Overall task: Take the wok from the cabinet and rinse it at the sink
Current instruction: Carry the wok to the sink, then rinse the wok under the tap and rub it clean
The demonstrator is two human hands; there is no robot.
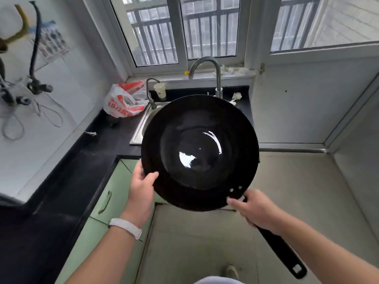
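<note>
From the head camera: a person holds a black wok [200, 152] in both hands, in the air in front of a kitchen counter [114, 138], with the inside of the pan turned toward the camera. The wok fills the middle of the view and hides most of the steel sink [141, 128] behind it; only the sink's left rim shows at the pan's 9 o'clock. Bright glare sits on the pan's shiny bottom.

The left hand [143, 181] grips the wok's rim at about 8 o'clock, thumb curled over the inner edge and fingers behind the pan. A white wristband [126, 227] circles that wrist. The right hand [257, 211] is closed around the long black handle [281, 249] just where it joins the pan at 5 o'clock, beside two rivets; the handle's free end, with a hanging slot, juts toward the lower right of the frame.

At the wok's 12 o'clock a tall curved tap [207, 68] rises behind the sink, below a barred window [184, 27]. At 11 o'clock stand a smaller tap [150, 91] and a paper cup [160, 90]. A red-and-white plastic bag [125, 102] lies on the dark counter at 10 o'clock. Pale green cabinet doors [111, 193] run under the counter at the pan's 8 o'clock, beside the left forearm.
</note>
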